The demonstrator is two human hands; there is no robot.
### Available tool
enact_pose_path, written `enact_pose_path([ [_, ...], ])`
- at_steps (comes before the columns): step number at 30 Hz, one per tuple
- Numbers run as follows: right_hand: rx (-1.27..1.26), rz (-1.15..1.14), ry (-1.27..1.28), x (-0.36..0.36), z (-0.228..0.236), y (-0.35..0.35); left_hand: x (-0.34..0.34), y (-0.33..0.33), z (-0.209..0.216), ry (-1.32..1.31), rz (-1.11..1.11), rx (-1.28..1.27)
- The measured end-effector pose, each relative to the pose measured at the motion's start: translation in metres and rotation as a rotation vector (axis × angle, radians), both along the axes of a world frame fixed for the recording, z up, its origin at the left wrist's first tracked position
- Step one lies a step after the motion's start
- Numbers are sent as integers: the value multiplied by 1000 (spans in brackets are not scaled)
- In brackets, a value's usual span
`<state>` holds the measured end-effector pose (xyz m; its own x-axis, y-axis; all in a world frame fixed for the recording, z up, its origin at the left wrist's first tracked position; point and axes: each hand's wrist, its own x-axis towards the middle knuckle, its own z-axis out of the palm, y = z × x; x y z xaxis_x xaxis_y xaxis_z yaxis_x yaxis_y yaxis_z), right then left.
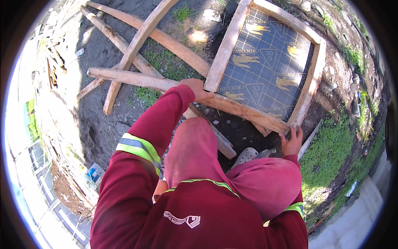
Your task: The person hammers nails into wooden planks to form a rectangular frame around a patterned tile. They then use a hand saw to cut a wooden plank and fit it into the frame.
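A dark, smooth panel (265, 62) with yellow printed figures lies on the ground, edged by wooden battens. Across its near edge runs a long wooden beam (248, 111), which sticks out far to the left. My left hand (198, 89) is closed on this beam beside the near left corner, close to the end of the left batten (228, 45). At the near right corner, my right hand (292, 143) has its fingers spread, and their tips touch the beam's end next to the right batten (309, 87). The undersides of the battens are hidden.
Several loose wooden pieces cross one another at the far left, including a curved-looking timber (139, 43). A short board (222, 141) lies near my knees, next to a grey clog (246, 155). Grass (331, 153) and stones border the right side.
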<state>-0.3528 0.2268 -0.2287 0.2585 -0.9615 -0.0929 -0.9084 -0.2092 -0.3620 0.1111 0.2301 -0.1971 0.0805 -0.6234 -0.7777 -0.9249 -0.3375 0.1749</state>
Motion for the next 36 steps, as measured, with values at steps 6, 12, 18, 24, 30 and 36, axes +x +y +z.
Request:
enact_pose_path([
  [6,20,-5,-14,-1,-1,0,-6,-3,8,-36,-2,43],
  [12,46,-4,-18,-2,1,-1,-5,-6,12,-15,-6,69],
  [18,66,1,-14,-4,1,-2,-4,-4,8,18,20,35],
  [24,86,-4,12,-6,0,-2,-4,-3,5,12,-3,14],
  [30,85,-8,3,-7,0,-1,-4,-3,7,19,6,24],
  [36,85,-8,-8,-7,-1,-1,-5,-5,9,9,-4,36],
])
